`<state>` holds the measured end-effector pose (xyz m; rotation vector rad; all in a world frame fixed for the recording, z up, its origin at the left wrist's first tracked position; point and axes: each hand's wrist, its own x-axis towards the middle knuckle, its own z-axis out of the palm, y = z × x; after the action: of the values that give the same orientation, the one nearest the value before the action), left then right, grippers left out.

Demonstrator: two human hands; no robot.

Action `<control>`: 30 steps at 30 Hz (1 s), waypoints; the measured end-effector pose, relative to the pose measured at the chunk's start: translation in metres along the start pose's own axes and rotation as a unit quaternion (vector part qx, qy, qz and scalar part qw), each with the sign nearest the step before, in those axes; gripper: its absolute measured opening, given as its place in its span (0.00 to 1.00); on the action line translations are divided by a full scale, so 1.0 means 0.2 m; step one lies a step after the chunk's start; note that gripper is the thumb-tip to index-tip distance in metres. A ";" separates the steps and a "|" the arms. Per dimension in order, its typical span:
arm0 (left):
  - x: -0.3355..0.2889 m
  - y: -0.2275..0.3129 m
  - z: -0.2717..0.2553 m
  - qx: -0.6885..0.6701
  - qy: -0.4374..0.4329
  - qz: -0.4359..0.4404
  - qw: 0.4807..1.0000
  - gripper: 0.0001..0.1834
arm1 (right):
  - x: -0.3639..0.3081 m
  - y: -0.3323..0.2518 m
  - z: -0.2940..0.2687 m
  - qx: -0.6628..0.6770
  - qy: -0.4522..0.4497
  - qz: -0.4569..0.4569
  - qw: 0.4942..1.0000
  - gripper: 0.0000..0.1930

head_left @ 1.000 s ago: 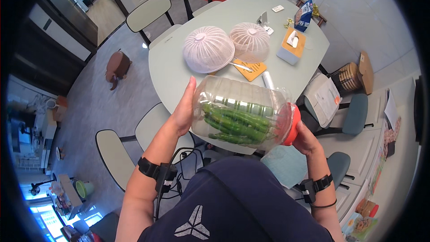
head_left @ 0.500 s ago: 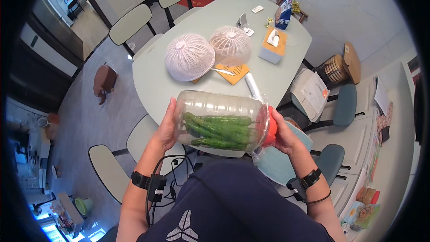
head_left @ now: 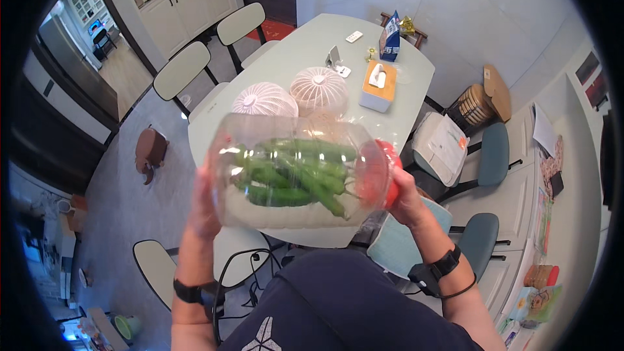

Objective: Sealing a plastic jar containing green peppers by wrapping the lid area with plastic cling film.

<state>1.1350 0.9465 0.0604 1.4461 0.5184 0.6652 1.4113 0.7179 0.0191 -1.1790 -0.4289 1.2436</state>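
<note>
A large clear plastic jar [head_left: 292, 218] lies sideways in the air between my hands, over the near side of the table. Inside it are several long green peppers [head_left: 279, 196]. My left hand [head_left: 205, 205], smeared by motion, is pressed to the jar's base end. At the other end, my right hand [head_left: 408, 198] grips the red lid [head_left: 392, 179]. Clear plastic film clings around the jar near the lid.
The pale table [head_left: 344, 238] bears two pink mesh food covers [head_left: 318, 88], a tissue box [head_left: 377, 94], a blue bag [head_left: 390, 39] and a small remote [head_left: 354, 36]. Chairs surround it; a brown animal-shaped stool [head_left: 151, 148] stands on the left floor. Cables hang beside my left forearm.
The jar has come up closer to the head, a little to the left, and looks larger. The peppers have shifted inside it. My view has tilted up, showing more of the far room.
</note>
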 end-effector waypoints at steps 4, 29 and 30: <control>-0.07 0.08 -0.05 0.075 0.002 0.167 0.983 0.65 | -0.01 -0.01 -0.02 0.013 -0.113 -0.189 0.975 0.45; -0.12 0.01 -0.06 -0.211 -0.044 0.155 0.964 0.59 | -0.01 -0.11 0.06 -0.097 -0.083 -0.214 0.968 0.52; -0.12 -0.02 -0.04 -0.142 -0.002 0.103 0.984 0.56 | -0.01 -0.09 0.05 -0.080 -0.080 -0.167 0.979 0.52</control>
<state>1.1120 0.9361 0.0536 1.2390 0.2584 0.8640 1.4119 0.7231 0.0395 -1.0900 -0.8256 1.0266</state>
